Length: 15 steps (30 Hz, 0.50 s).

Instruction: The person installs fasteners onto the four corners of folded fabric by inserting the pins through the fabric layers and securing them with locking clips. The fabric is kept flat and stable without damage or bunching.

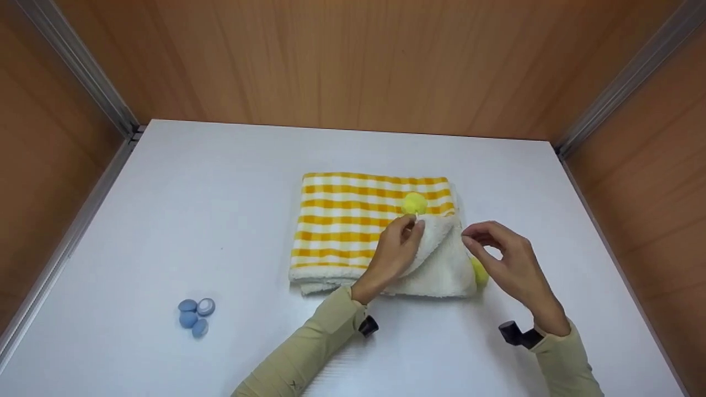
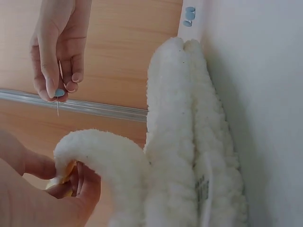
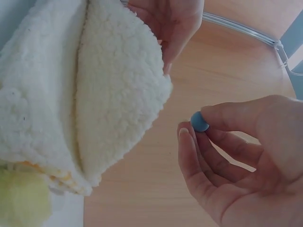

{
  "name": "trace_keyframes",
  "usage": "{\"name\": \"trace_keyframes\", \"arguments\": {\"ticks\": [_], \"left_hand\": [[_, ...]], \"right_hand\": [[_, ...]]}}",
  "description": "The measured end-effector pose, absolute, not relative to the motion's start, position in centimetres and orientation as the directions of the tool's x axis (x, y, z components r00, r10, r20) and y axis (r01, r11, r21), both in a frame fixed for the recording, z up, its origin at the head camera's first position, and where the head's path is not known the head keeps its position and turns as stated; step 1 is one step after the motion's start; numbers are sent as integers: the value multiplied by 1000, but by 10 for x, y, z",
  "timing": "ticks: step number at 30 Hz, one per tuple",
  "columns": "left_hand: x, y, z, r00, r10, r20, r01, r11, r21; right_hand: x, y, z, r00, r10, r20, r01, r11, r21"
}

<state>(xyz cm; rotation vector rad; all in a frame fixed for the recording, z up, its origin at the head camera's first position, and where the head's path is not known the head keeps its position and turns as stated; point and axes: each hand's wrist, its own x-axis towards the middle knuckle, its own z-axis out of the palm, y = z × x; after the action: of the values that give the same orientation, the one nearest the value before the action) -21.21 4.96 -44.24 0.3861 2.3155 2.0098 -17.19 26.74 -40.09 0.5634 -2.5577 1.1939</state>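
A folded blanket (image 1: 342,220), yellow-and-white checked with a white fleece underside, lies on the white table. My left hand (image 1: 394,245) pinches its near right corner, turned up and back so that the fleece (image 3: 118,71) shows. Yellow pom-poms (image 1: 414,203) hang at its corners. To the right of the raised corner, apart from it, my right hand (image 1: 507,262) pinches a small blue-headed pin (image 3: 200,121) between thumb and fingertips. In the left wrist view, the thin needle of this pin (image 2: 58,92) points down below the fingers.
Several small round blue pieces (image 1: 188,319) lie together at the table's left front, one showing a white ring. Wooden panels (image 1: 353,66) with metal edge rails enclose the table (image 1: 231,182) at the back and sides. A printed label (image 2: 203,189) sticks out of the fleece layers.
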Motion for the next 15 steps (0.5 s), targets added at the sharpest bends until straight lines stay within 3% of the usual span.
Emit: {"name": "trace_keyframes", "arguments": {"ticks": [15], "left_hand": [[-211, 50, -443, -941, 248, 230, 258, 90, 962]], "right_hand": [[-179, 258, -415, -821, -391, 415, -566, 475, -674]]}}
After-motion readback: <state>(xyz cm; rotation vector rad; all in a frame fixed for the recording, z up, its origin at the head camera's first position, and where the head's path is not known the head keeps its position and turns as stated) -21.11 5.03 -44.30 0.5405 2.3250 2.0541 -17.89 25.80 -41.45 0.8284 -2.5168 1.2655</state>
